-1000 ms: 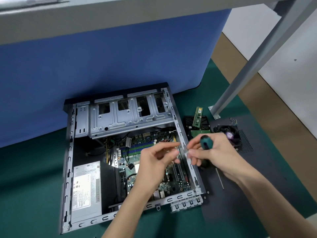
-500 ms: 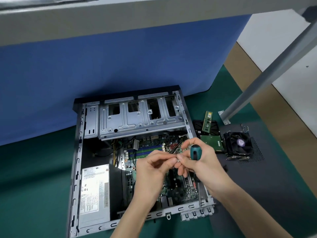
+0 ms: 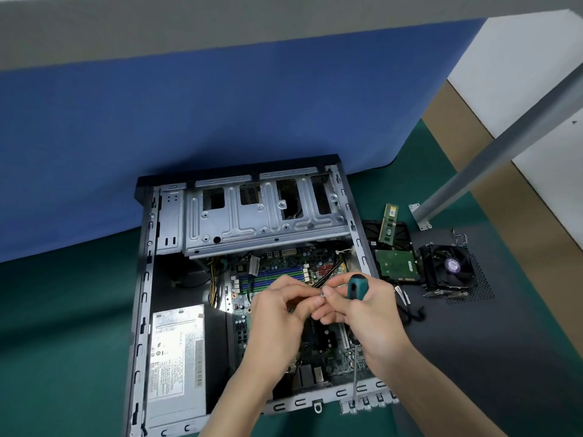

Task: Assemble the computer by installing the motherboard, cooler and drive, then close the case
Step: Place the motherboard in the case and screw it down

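Note:
The open computer case (image 3: 143,298) lies flat on the green mat, with the motherboard (image 3: 284,269) inside. Both hands hover over the board. My right hand (image 3: 362,316) grips a green-and-black screwdriver (image 3: 357,287), its shaft (image 3: 355,373) pointing down toward me. The fingertips of my left hand (image 3: 280,313) meet my right fingertips around a small silver screw (image 3: 322,294); which hand holds it I cannot tell. The cooler (image 3: 448,269) and the drive (image 3: 396,264), circuit board up, lie on the mat right of the case.
A grey power supply (image 3: 178,357) fills the case's near-left corner and a metal drive cage (image 3: 265,216) its far side. A RAM stick (image 3: 389,223) lies beyond the drive, a loose black cable (image 3: 410,310) beside it. A blue partition stands behind; a slanted metal leg (image 3: 492,159) is on the right.
Both hands moved from over the case's right wall to over the motherboard, and the fingertips closed together around the small screw. The camera view shifted, so the case sits further right.

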`<action>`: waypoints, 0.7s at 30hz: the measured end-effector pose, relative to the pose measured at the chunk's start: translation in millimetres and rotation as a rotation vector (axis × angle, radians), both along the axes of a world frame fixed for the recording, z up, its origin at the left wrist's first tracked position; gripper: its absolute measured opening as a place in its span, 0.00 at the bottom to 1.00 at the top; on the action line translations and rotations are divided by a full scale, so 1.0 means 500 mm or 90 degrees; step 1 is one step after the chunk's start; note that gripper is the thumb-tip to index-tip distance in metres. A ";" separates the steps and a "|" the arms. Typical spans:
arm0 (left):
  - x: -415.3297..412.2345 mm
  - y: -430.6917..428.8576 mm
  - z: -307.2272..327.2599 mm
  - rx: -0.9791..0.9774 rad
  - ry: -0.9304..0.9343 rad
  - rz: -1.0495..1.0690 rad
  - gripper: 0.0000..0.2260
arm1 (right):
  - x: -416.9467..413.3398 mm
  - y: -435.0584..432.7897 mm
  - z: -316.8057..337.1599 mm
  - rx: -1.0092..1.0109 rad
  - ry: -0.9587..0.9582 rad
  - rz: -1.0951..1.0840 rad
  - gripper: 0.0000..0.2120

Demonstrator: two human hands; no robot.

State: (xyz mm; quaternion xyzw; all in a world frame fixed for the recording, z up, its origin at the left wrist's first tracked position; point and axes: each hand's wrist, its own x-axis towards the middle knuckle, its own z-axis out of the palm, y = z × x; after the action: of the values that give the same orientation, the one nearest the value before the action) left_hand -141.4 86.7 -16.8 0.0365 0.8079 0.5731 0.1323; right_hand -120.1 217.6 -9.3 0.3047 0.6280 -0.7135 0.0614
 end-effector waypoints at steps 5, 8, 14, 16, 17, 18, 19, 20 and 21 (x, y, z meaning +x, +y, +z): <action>-0.005 -0.001 -0.004 -0.099 0.100 -0.031 0.03 | -0.006 -0.004 0.003 -0.045 -0.054 0.002 0.03; 0.000 -0.003 -0.002 -0.086 0.127 -0.017 0.04 | -0.010 -0.002 0.002 -0.084 -0.098 0.013 0.04; -0.001 -0.005 -0.008 -0.050 0.122 -0.014 0.03 | -0.010 0.008 0.010 -0.230 -0.167 0.013 0.02; 0.000 -0.003 -0.011 -0.046 0.139 -0.002 0.02 | -0.009 0.009 0.008 -0.289 -0.181 -0.007 0.05; 0.000 -0.002 -0.012 -0.044 0.145 0.004 0.02 | -0.008 0.010 0.007 -0.312 -0.184 -0.012 0.06; -0.001 -0.002 -0.014 -0.039 0.147 0.010 0.01 | -0.007 0.009 0.005 -0.329 -0.188 -0.015 0.07; -0.004 -0.004 -0.016 -0.033 0.148 0.013 0.01 | -0.007 0.009 0.003 -0.341 -0.191 -0.017 0.08; -0.007 -0.005 -0.019 -0.029 0.153 0.012 0.01 | -0.006 0.010 0.001 -0.349 -0.195 -0.019 0.09; -0.009 -0.006 -0.022 -0.030 0.161 0.010 0.01 | -0.006 0.010 0.000 -0.356 -0.198 -0.022 0.10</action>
State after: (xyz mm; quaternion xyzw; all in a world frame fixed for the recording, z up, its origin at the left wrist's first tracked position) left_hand -146.0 83.7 -27.7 0.0992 0.8316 0.5458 0.0255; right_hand -123.2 222.5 -9.2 0.3918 0.3857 -0.8042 0.2258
